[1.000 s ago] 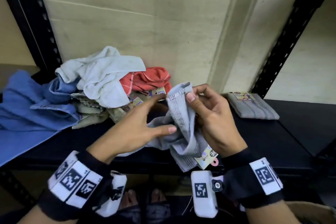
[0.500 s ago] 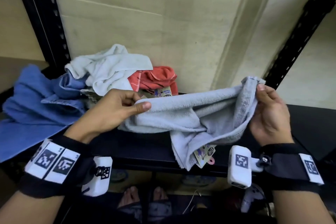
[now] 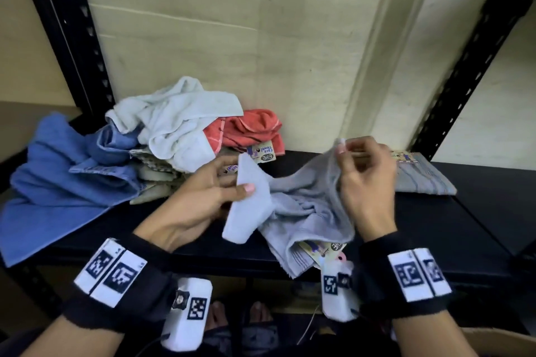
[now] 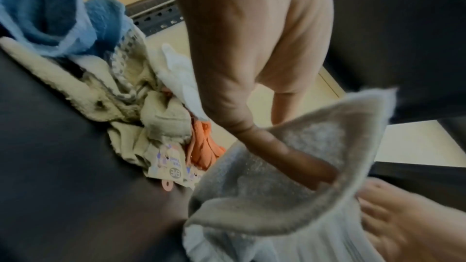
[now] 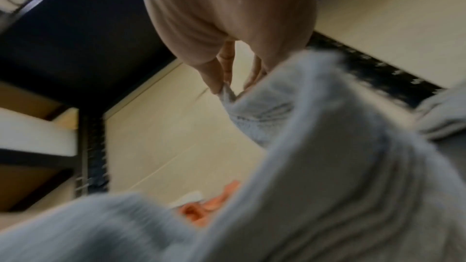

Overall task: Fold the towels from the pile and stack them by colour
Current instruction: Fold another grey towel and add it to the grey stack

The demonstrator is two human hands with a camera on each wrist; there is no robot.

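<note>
A grey towel hangs crumpled between both hands over the black shelf, its paper tag dangling at the front edge. My left hand pinches one corner, thumb on top; the left wrist view shows the towel wrapped over that thumb. My right hand pinches another edge of it, lifted higher; the right wrist view shows fingertips nipping the hem. The unfolded pile lies at the back left: a white, a red, a beige and blue towels.
A folded grey towel lies at the back right of the shelf. Black perforated uprights stand at both sides against a cream wall. Bare feet show below the shelf edge.
The hands came back together after stretching the grey towel wide. The right hand moved left and the towel slackened into a crumpled bundle on the shelf.
</note>
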